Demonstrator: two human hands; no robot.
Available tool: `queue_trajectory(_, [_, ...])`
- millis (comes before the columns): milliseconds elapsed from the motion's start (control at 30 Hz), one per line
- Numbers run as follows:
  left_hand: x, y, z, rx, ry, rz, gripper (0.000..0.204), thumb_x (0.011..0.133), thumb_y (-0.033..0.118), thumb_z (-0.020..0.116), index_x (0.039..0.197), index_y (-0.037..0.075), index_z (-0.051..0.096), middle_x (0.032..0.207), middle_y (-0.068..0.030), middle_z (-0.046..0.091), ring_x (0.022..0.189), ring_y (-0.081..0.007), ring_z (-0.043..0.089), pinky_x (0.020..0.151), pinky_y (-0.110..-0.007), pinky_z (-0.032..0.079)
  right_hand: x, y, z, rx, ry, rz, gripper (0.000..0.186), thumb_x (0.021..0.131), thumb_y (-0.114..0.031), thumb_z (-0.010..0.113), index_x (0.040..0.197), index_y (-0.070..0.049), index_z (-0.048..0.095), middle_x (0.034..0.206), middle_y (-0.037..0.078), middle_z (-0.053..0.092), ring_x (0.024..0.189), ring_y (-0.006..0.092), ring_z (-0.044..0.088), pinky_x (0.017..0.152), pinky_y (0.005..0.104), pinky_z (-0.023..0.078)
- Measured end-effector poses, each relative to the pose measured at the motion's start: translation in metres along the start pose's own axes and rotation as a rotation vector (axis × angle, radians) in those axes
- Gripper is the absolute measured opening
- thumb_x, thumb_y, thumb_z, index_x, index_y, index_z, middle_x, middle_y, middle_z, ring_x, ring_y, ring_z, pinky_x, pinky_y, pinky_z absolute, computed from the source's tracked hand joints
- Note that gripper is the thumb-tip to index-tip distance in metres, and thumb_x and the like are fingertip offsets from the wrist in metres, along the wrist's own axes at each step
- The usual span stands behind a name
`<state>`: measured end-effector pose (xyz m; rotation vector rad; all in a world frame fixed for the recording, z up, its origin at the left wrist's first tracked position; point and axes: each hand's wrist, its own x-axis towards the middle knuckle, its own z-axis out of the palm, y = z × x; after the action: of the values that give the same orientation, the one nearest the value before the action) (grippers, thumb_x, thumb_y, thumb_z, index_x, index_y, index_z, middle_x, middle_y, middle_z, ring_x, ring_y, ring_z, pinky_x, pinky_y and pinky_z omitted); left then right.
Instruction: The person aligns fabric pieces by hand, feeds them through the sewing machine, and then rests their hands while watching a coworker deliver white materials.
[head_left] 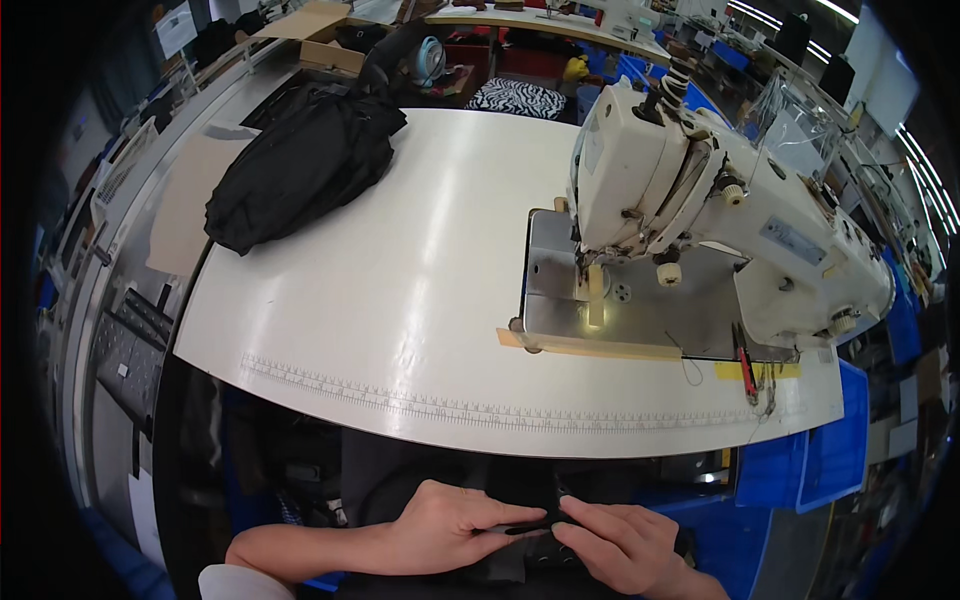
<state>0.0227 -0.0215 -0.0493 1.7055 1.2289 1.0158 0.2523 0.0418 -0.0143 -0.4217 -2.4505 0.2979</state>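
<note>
Below the front edge of the table, both hands come together over my lap. My left hand (445, 527) is closed, its thumb and forefinger pinching a black fabric piece (532, 525). From the other side, my right hand (622, 540) grips the same fabric between thumb and fingertips. Against the dark clothing and cloth beneath, the outline of the piece is hard to make out. Beyond the hands, a white sewing machine (650, 175) stands on the right half of the white table (400, 300).
A heap of black fabric (305, 165) lies at the table's far left. Red-handled thread snips (742, 362) rest by the machine's metal bed. A printed ruler (450, 407) runs along the front edge. At the lower right hangs a blue bin (835, 440).
</note>
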Motion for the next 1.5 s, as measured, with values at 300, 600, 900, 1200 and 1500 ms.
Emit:
queue_trajectory(300, [-0.004,0.038,-0.002,0.13,0.129,-0.121,0.02,0.082,0.008,0.074,0.102,0.003,0.073,0.061,-0.0125,0.057,0.05,-0.015,0.053,0.051,-0.027,0.042,-0.004,-0.009,0.021,-0.007,-0.016,0.065,0.028,0.083,-0.015,0.059,0.11,-0.007,0.063,0.122,0.012,0.064,0.082,0.0182,0.065,0.067,0.0288,0.051])
queue_trajectory(600, [0.001,0.035,0.007,0.176,0.065,-0.086,0.02,0.08,0.004,0.072,0.1,0.002,0.072,0.065,-0.0149,0.059,0.053,-0.0174,0.055,0.054,-0.027,0.044,-0.011,-0.012,0.013,-0.062,-0.022,0.047,0.029,0.086,-0.018,0.055,0.111,-0.004,0.06,0.121,0.013,0.063,0.079,0.018,0.064,0.063,0.0288,0.049])
queue_trajectory(900, [0.001,0.037,0.009,0.127,0.052,-0.224,0.023,0.079,0.001,0.07,0.102,0.0,0.072,0.065,-0.0121,0.064,0.056,-0.0093,0.055,0.056,-0.026,0.046,-0.01,-0.014,0.007,-0.136,-0.062,0.003,0.024,0.082,-0.019,0.059,0.103,-0.006,0.062,0.113,0.012,0.064,0.083,0.0202,0.065,0.062,0.0293,0.048])
queue_trajectory(1200, [0.001,0.034,0.006,0.074,0.043,-0.349,0.02,0.082,0.003,0.072,0.101,-0.002,0.072,0.061,-0.0037,0.061,0.057,-0.0041,0.051,0.055,-0.022,0.045,-0.013,-0.008,0.014,-0.127,0.098,-0.091,0.03,0.081,-0.017,0.059,0.108,-0.004,0.064,0.119,0.016,0.063,0.088,0.0219,0.065,0.062,0.0291,0.05])
queue_trajectory(1500, [-0.001,0.02,0.009,0.084,-0.019,-0.289,0.031,0.074,0.006,0.08,0.105,0.007,0.075,0.072,-0.0122,0.07,0.06,-0.0117,0.066,0.056,-0.022,0.05,-0.012,-0.013,0.009,-0.052,-0.043,0.079,0.025,0.079,-0.012,0.063,0.102,-0.003,0.064,0.123,0.017,0.061,0.094,0.0248,0.066,0.072,0.031,0.054])
